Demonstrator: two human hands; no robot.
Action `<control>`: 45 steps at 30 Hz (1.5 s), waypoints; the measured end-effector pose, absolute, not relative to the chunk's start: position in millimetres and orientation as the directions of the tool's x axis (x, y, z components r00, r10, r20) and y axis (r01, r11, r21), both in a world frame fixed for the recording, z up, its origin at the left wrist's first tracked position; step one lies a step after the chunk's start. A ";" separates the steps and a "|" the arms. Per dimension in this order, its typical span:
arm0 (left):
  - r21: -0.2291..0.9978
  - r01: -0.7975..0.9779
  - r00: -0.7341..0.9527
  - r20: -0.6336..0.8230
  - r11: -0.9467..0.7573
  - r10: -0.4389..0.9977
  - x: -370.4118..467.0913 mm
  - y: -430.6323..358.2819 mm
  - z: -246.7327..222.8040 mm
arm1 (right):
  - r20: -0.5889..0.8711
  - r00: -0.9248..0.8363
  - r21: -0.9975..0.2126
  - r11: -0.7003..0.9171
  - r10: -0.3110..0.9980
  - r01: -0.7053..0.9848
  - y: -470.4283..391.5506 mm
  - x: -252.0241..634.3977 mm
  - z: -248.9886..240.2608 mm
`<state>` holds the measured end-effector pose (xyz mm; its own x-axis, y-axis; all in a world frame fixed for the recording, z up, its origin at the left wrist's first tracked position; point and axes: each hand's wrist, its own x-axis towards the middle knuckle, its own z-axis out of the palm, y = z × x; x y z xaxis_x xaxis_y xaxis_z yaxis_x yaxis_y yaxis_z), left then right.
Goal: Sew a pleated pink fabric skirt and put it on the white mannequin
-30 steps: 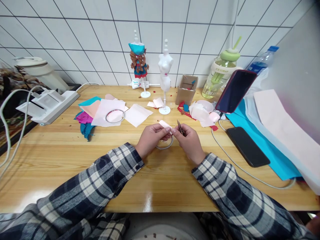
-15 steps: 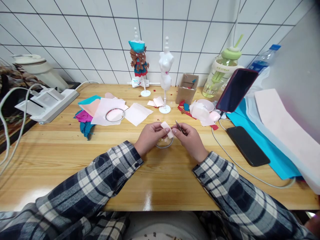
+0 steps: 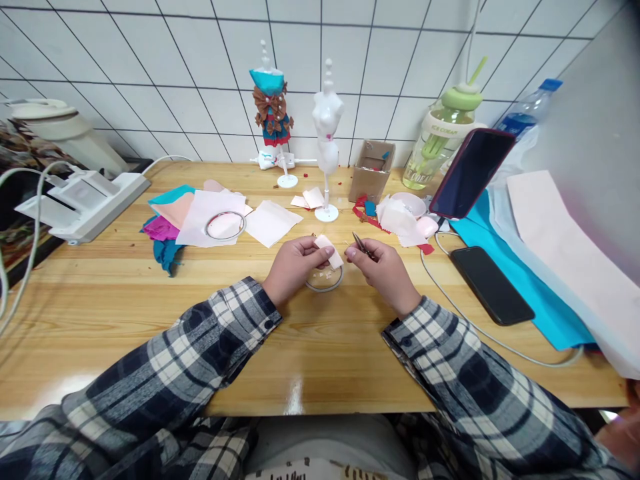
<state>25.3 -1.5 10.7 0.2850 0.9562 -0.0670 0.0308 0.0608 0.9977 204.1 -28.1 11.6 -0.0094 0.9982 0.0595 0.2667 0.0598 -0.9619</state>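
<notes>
My left hand [image 3: 295, 265] pinches a small pale pink piece of folded paper or thin cloth [image 3: 329, 251] between thumb and fingers. Closed round a pair of small pointed metal snips [image 3: 361, 245] is my right hand [image 3: 386, 270]; the blades point up and away, and the handles are mostly covered by the fingers. A narrow gap separates the right fingertips from the pink piece. Below the pink piece lies a grey ring [image 3: 325, 289] with several tiny pale scraps inside it, partly hidden by my left hand.
Behind the hands stand a bare white mini mannequin [image 3: 329, 120] and a dressed one [image 3: 271, 110]. Pale sheets [image 3: 274, 223] and another ring [image 3: 225, 235] lie left. To the right are a cardboard box [image 3: 367, 183], a bottle [image 3: 440, 133], a mounted phone [image 3: 473, 173] and another phone [image 3: 493, 285].
My right hand has drawn away from the pink piece, so its fingers no longer touch it. My left hand still holds the piece. The whole view has shifted slightly.
</notes>
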 end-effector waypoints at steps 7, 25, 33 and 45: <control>0.995 -0.001 0.276 -0.100 0.104 0.956 25.4 -0.3 6.1 | -0.016 -0.070 -0.944 0.008 0.997 0.330 -29.5 201.2 8.5; 0.995 0.012 0.369 -0.099 0.102 0.924 22.7 1.9 5.8 | -0.142 -0.096 -0.966 -0.117 0.985 0.230 -28.1 202.6 8.1; 0.946 -0.146 0.487 -0.187 0.290 0.853 20.0 2.2 1.9 | -0.113 -0.113 -0.956 -0.077 0.987 0.283 -25.6 206.9 7.5; 0.943 -0.255 0.374 -0.107 0.213 0.921 24.0 0.4 1.0 | 0.089 -0.076 -0.950 0.108 0.993 0.292 -28.9 198.5 8.3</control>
